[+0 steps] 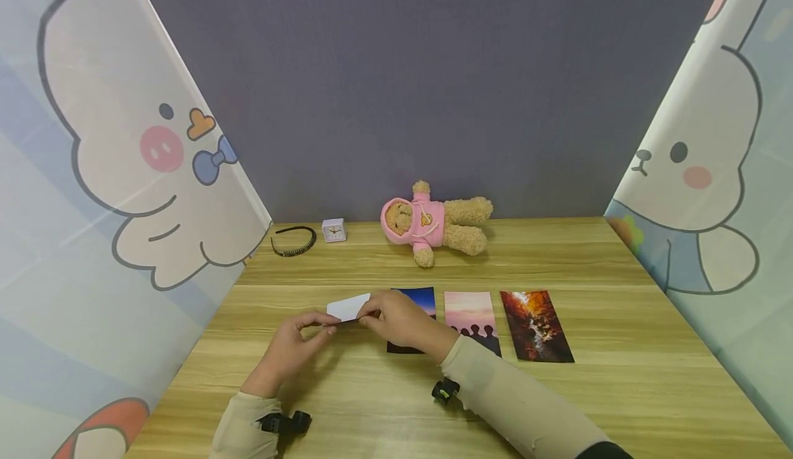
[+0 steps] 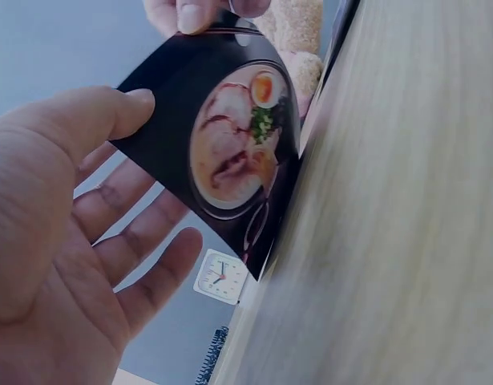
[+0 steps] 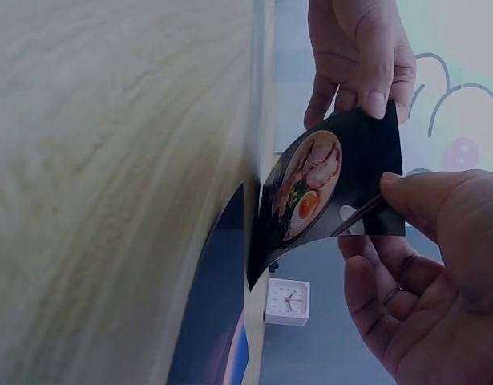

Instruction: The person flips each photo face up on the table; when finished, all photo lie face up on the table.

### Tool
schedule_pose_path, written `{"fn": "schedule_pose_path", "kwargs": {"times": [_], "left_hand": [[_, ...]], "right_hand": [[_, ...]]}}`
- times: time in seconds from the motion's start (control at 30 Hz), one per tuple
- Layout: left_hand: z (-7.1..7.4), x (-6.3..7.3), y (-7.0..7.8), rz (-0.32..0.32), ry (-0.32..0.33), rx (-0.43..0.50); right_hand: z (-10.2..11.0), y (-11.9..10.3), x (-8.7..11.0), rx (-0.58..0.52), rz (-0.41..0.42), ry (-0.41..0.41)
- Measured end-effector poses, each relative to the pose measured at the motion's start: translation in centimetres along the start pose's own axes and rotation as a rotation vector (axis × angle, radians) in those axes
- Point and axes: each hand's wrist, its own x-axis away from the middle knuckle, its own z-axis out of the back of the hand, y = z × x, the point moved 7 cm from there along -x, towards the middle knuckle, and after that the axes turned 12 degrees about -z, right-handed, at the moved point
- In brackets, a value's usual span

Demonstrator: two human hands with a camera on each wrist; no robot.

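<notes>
Both hands hold one photo card (image 1: 349,307) just above the counter (image 1: 619,390), mid-width, far from every edge. Left hand (image 1: 290,347) fingers (image 2: 122,112) pinch one corner, right hand (image 1: 396,318) fingers (image 3: 426,200) pinch the other. Head view shows only its white back; wrist views show a ramen bowl on black, card curved. Three photos (image 1: 534,325) lie just right.

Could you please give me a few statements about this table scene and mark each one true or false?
1. Both hands, left hand and right hand, hold one ramen photo. True.
2. The photo's printed side faces up toward the head camera. False: its white back faces up.
3. The teddy bear wears a pink hoodie. True.
4. The small clock stands to the right of the bear. False: it stands to the left, beside the black headband.
</notes>
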Motion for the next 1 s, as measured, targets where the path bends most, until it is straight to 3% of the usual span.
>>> {"fn": "schedule_pose_path", "kwargs": {"times": [0.2, 0.43, 0.73, 1.0], "left_hand": [[0.3, -0.1, 0.1, -0.051, 0.058, -0.026], [0.5, 0.0, -0.2, -0.009, 0.095, -0.036], [0.8, 0.0, -0.2, -0.024, 0.104, -0.030], [1.6, -0.4, 0.9, -0.060, 0.199, -0.030]], "right_hand": [[0.8, -0.3, 0.1, -0.016, -0.010, 0.046], [1.6, -0.8, 0.2, -0.014, -0.003, 0.117], [2.3, -0.9, 0.2, -0.023, -0.009, 0.153], [2.8, -0.8, 0.2, -0.037, -0.022, 0.197]]}}
